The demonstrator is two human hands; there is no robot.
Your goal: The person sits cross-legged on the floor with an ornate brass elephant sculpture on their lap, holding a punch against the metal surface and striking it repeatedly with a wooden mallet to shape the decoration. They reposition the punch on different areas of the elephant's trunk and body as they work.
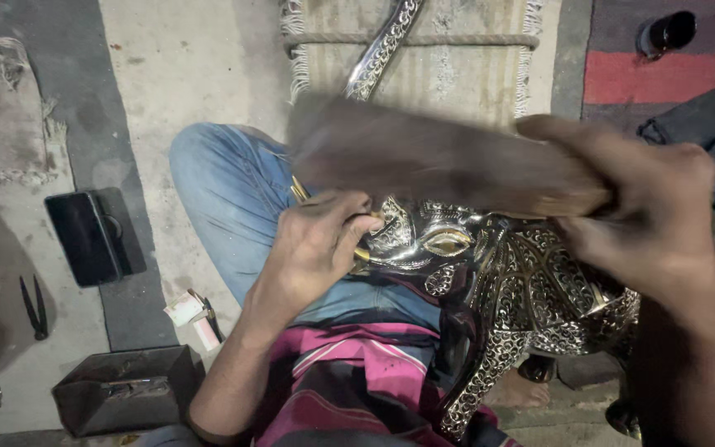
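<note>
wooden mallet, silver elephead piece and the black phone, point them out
wooden mallet (424, 157), head view, middle of its blurred brown head
silver ornamental piece (531, 290), head view, patterned metal surface on the lap
black phone (93, 236), head view, centre of its dark case on the floor

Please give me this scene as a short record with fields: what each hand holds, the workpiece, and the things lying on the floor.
left hand: pinches a thin golden tool against the metalwork
right hand: grips a blurred wooden block
workpiece: ornate silver metalwork on the lap
floor, left side: dark phone, pliers, dark metal box
floor, top right: black cup
</note>
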